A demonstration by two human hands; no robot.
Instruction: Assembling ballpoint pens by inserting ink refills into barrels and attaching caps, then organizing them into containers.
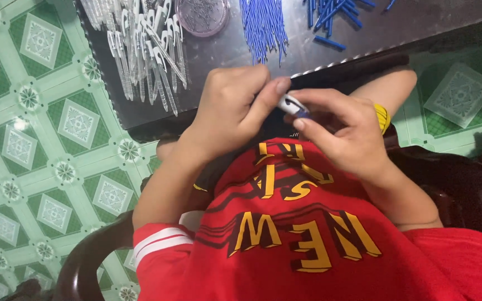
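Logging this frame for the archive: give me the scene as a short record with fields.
left hand: fingers pinch one end of a small white and blue pen part
right hand: fingers grip the other end of the same part
white clip pieces: heap on the dark tray, upper left
blue tubes: bundle at top centre
blue caps: scattered at top right
round clear dish: at top, between heap and tubes
floor: green patterned tiles

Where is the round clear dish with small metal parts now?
In the head view, the round clear dish sits at the top edge on the dark tray, between the white plastic pieces and the blue tubes.
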